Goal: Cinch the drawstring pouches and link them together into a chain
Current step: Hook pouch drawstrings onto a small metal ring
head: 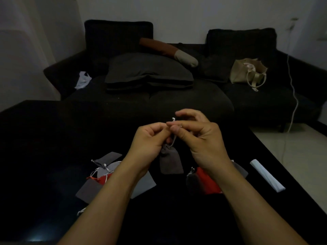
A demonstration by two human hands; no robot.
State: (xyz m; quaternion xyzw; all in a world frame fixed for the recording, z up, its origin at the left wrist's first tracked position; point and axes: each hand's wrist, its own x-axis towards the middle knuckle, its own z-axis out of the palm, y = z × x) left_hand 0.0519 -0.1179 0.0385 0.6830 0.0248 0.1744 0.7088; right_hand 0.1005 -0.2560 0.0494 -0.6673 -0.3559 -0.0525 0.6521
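Note:
A grey drawstring pouch [170, 160] hangs in the air over the black table [44, 138], its mouth gathered. Its pale drawstring [174, 138] runs up between my hands. My left hand [150, 138] pinches the string near the pouch's neck. My right hand [198, 135] pinches the string's upper end, whose knotted tip shows above my fingers. On the table to the left lies a heap of grey and red pouches [102, 175]. To the right, partly under my right forearm, lie a red pouch [207, 181] and a dark one [192, 183].
A folded white cloth or paper roll [267, 175] lies at the table's right edge. Behind the table stands a dark sofa [265, 99] with cushions, a beige bag [247, 73] and a white cable [292, 89] hanging down to the floor.

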